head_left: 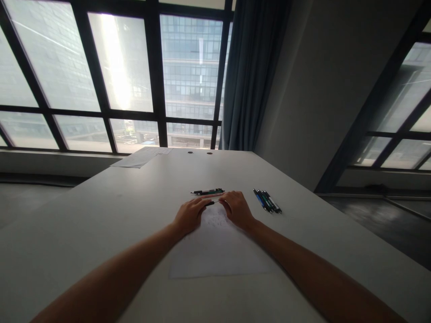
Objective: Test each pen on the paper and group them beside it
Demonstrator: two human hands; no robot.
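Over the sheet of paper [218, 255] my two hands meet near its far end. My left hand [190, 214] is closed on a short black pen part [209, 203], which points toward the other hand. A thin, light tip shows between the hands. My right hand [237, 208] pinches at that tip; what lies inside its fingers is too small and hidden to name. Scribbled marks cover the paper between the hands. Just beyond my fingers lie some dark pens [205, 192] and a pinkish stick-like piece [211, 195], partly covered by my right hand.
To the right, several pens [267, 201] lie side by side on the white table [141, 202]. More paper sheets [139, 158] rest at the table's far left. Two dark round discs sit near the far edge, before the windows and a blue curtain [251, 76].
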